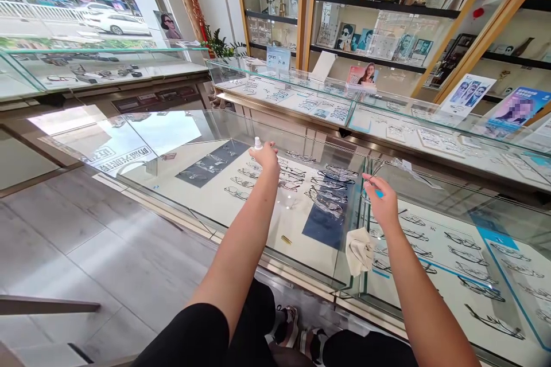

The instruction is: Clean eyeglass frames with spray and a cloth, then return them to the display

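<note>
The desk is a long display counter with a clear glass top (241, 218) in adjoining sections. A crumpled beige cloth (360, 251) lies on the glass near the seam between sections. Beneath the glass, rows of thin-framed eyeglasses (473, 269) rest on a pale base; some lie on a dark grey rectangular panel (196, 176) and a navy blue panel (322, 228). Whether the small gold-coloured piece (286, 239) lies on or under the glass is unclear.

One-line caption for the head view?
Above a glass counter displaying eyeglasses, the left hand holds a white bottle, the right hand a pair of glasses.
</note>
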A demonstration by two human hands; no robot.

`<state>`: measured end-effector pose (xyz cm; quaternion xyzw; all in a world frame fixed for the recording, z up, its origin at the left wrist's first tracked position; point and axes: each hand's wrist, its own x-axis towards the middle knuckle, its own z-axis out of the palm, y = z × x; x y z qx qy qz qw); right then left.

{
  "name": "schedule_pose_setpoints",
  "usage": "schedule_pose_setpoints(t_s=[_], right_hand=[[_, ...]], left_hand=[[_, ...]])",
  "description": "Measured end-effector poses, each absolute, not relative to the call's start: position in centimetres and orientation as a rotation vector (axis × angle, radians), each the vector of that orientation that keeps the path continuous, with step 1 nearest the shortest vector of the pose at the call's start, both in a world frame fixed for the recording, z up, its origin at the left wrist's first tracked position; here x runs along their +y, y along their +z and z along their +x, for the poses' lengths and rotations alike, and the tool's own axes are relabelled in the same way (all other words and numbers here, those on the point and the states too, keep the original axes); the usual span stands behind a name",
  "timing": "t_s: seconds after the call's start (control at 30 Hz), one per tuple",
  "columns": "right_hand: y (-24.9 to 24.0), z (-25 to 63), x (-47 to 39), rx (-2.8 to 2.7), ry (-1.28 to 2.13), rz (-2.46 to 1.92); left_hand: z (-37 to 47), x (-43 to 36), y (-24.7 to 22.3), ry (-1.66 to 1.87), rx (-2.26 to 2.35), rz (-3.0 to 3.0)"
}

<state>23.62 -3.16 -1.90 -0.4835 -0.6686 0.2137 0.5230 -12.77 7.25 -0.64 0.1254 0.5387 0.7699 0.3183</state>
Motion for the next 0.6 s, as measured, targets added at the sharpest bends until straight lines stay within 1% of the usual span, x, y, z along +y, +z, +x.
schedule_pose_setpoints(t_s=[0.17, 0.33, 0.47, 0.53, 0.6], right_hand=[[-2.0, 23.7, -3.1, -1.593, 0.513, -1.147], [-1.8, 23.6, -3.0, -1.581, 0.505, -1.144], [-1.6, 23.7, -3.0, -1.564, 0.465, -1.126], [-1.4, 23.8, -3.0, -1.550, 0.447, -1.121], [-1.1, 23.8, -3.1, -1.520, 0.442, -1.118]], left_hand=[[-12.7, 7.2, -0.4, 1.991, 1.357, 0.105], [-12.1, 6.6, 0.9, 2.089, 1.339, 0.121], [-10.4, 5.9, 2.4, 2.146, 1.219, 0.408], [-8.9, 5.3, 2.9, 2.048, 1.093, 0.665], [-7.0, 4.5, 3.1, 1.853, 0.946, 0.927]])
